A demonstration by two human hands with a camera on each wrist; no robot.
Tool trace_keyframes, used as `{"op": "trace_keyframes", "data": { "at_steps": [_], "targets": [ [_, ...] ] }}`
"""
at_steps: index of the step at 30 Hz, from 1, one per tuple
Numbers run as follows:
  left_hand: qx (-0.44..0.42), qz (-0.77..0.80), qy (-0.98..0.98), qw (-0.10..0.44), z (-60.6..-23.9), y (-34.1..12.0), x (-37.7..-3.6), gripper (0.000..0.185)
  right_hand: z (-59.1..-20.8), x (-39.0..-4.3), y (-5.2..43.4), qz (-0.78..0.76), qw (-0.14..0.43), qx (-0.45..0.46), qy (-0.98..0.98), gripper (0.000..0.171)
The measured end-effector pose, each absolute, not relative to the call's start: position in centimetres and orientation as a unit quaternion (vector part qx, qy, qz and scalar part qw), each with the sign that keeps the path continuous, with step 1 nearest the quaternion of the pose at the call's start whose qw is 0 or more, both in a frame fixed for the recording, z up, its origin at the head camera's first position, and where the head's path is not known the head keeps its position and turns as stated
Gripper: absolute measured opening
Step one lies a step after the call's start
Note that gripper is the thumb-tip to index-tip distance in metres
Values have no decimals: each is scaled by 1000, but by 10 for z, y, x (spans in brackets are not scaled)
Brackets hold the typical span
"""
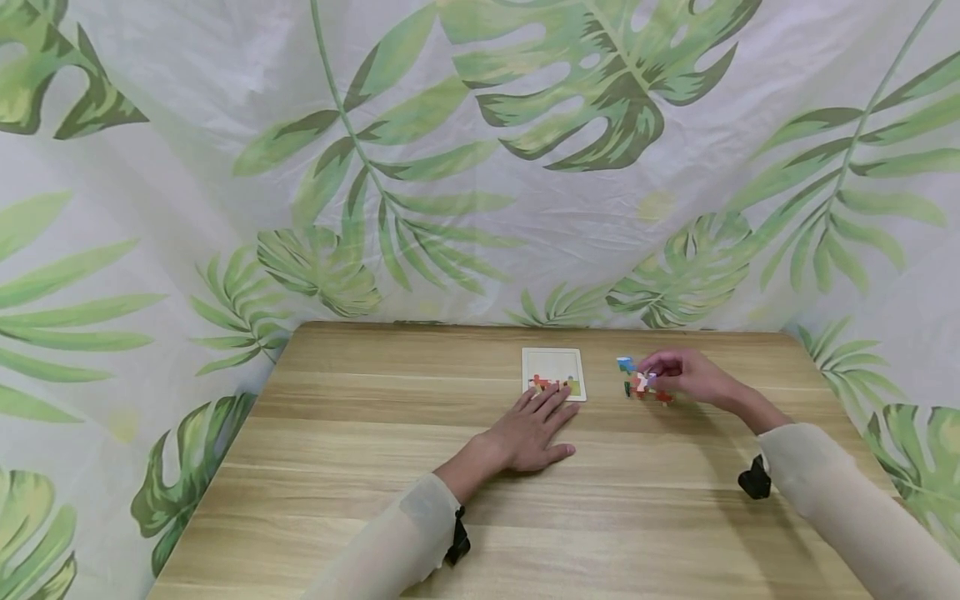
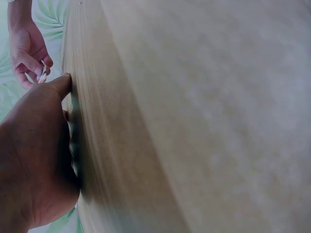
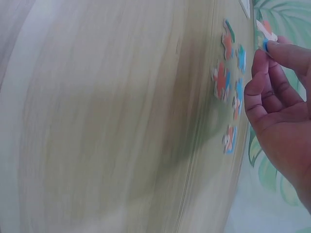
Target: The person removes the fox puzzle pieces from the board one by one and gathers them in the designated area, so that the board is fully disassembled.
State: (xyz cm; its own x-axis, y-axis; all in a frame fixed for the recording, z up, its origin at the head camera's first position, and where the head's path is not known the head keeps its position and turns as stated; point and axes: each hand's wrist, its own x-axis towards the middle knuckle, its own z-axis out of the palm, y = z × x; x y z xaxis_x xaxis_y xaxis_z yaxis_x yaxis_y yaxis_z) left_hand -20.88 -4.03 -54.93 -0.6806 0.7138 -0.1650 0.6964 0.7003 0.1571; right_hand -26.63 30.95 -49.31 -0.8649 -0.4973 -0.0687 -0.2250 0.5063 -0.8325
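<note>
My right hand [image 1: 692, 377] pinches a puzzle piece [image 3: 267, 33] between thumb and fingertips, held above the table. Beneath it in the head view lie loose puzzle pieces [image 1: 627, 389]; the right wrist view shows several, orange, blue and green pieces [image 3: 221, 81] among them. My left hand [image 1: 531, 433] lies palm down, fingers spread, its fingertips over the lower edge of the white puzzle board [image 1: 551, 363]. Red and green pieces fill part of the board's bottom, partly hidden by the fingers. The left wrist view shows the left hand [image 2: 36, 150] flat on the wood.
The wooden table [image 1: 360, 450] reaches back to a hanging cloth [image 1: 420, 192] printed with green leaves. Black wrist-worn devices [image 1: 755, 478] sit by both sleeves. The board stands left of the loose pieces, with bare wood between.
</note>
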Motion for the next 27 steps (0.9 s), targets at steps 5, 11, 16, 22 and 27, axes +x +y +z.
{"op": "trace_keyframes", "data": {
  "at_steps": [5, 11, 16, 22, 27],
  "targets": [
    [386, 41, 916, 103, -551, -41, -209, 74, -490, -263, 320, -450, 148, -209, 856, 25],
    [384, 34, 917, 105, -549, -40, -209, 74, -488, -259, 333, -448, 144, -205, 858, 27],
    [382, 31, 917, 107, -549, -40, -209, 74, -488, -256, 344, -445, 145, -198, 861, 28],
    [381, 32, 917, 110, -550, -40, -209, 74, -493, -254, 356, -439, 141, -188, 868, 25],
    [380, 32, 917, 112, -551, -40, -210, 74, -495, -253, 364, -432, 139, -179, 873, 26]
  ]
}}
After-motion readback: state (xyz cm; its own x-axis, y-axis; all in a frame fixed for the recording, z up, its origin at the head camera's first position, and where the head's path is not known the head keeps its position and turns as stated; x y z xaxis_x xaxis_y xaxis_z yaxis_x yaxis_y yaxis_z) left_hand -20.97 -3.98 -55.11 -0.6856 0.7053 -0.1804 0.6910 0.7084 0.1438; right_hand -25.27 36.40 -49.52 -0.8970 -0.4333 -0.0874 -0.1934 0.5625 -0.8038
